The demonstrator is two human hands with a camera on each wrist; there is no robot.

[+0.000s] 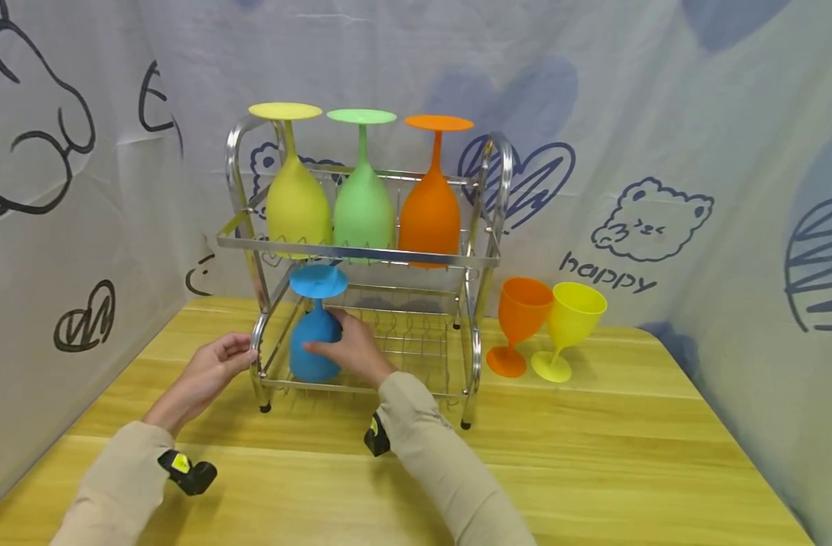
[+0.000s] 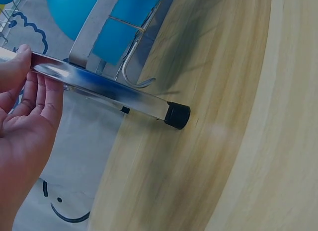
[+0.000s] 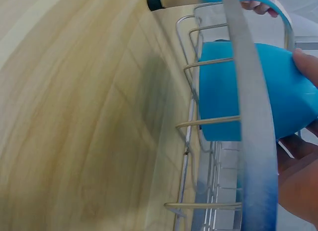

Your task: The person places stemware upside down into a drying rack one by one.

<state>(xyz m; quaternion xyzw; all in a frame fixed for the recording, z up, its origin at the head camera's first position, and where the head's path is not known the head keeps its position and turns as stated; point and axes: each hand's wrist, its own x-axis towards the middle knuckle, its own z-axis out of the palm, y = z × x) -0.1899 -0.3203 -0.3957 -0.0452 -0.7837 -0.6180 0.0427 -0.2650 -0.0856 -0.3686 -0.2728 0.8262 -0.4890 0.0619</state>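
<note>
A blue goblet (image 1: pixel 315 345) stands upside down at the left end of the rack's lower shelf, its foot facing up. My right hand (image 1: pixel 354 349) holds its bowl from the right, thumb in front and fingers behind. In the right wrist view the goblet's (image 3: pixel 268 92) rim sits down among the shelf wires. My left hand (image 1: pixel 211 375) pinches the left front post of the metal rack (image 1: pixel 257 288) between thumb and fingers, also plain in the left wrist view. Upside down on the upper shelf are a yellow goblet (image 1: pixel 298 205), a green goblet (image 1: pixel 364 205) and an orange goblet (image 1: pixel 431 216).
Right of the rack, a second orange goblet (image 1: pixel 522 311) and a second yellow goblet (image 1: pixel 574 318) stand upright on the wooden table (image 1: pixel 593 455). A printed cloth (image 1: pixel 661 136) hangs behind and at the sides. The rack's front rail (image 1: pixel 361 252) crosses above the lower shelf.
</note>
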